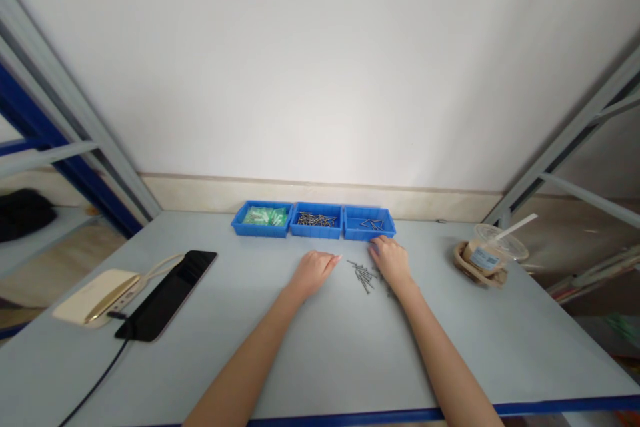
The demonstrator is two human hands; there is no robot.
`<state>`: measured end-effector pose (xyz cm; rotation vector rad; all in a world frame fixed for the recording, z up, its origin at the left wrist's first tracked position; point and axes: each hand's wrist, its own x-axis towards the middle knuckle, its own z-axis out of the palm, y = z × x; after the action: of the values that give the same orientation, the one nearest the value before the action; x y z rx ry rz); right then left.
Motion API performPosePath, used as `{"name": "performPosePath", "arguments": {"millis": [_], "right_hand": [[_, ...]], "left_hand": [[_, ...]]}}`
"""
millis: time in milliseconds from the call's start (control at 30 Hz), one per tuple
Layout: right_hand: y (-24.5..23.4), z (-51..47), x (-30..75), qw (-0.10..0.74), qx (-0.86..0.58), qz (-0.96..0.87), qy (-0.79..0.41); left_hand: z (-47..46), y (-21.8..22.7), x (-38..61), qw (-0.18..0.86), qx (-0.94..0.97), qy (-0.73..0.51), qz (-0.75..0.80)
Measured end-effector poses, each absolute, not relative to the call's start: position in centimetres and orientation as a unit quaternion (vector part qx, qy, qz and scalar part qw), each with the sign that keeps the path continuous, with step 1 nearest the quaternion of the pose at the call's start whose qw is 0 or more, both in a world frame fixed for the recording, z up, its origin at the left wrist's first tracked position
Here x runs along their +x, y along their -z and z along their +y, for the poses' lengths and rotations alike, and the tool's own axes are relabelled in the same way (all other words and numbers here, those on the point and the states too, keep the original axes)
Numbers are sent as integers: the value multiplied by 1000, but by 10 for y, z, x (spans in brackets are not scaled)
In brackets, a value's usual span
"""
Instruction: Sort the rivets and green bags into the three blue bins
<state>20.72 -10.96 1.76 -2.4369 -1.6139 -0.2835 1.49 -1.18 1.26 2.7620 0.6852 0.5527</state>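
My left hand (pixel 315 271) rests on the table left of a loose pile of long thin screws (pixel 364 275). Its fingers are curled in and pressed together; whatever they may hold is hidden. Beside the pile's right side is my right hand (pixel 391 259), bent fingers close to the front wall of the right blue bin (pixel 356 235). Its fingers look closed, with their inner side out of sight. A few screws (pixel 373 223) lie in that bin. The middle blue bin (pixel 316 232) holds many darker screws, and the left blue bin (pixel 260 230) a green-and-white plastic packet (pixel 265 215).
At the left a black phone-like device (pixel 167 297) lies beside a cream box (pixel 95 297) with cables. On the right, a lidded cup with a straw (pixel 485 255) sits in a cardboard holder (pixel 480 275). A white wall (pixel 320 80) stands behind; metal frames flank the table (pixel 330 360).
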Motion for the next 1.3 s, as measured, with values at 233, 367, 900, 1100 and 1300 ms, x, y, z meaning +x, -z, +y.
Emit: {"name": "performPosePath", "arguments": {"millis": [233,367,900,1100,1300], "right_hand": [[-10,-107,204,103,-839,-533,40],[-14,-107,192,155,-803,-575,-8],[6,-89,174,555,-551,-472,-407],[2,-90,176,557,-538,-470,-423],[-14,-98,173,537,-546,-518,-381]], "left_hand": [[-13,-13,15,96,954,-165,232],[-12,-9,16,71,957,-165,228],[-7,4,16,70,961,-222,152],[-11,-10,14,71,967,-176,172],[-11,-10,13,67,963,-175,194]]}}
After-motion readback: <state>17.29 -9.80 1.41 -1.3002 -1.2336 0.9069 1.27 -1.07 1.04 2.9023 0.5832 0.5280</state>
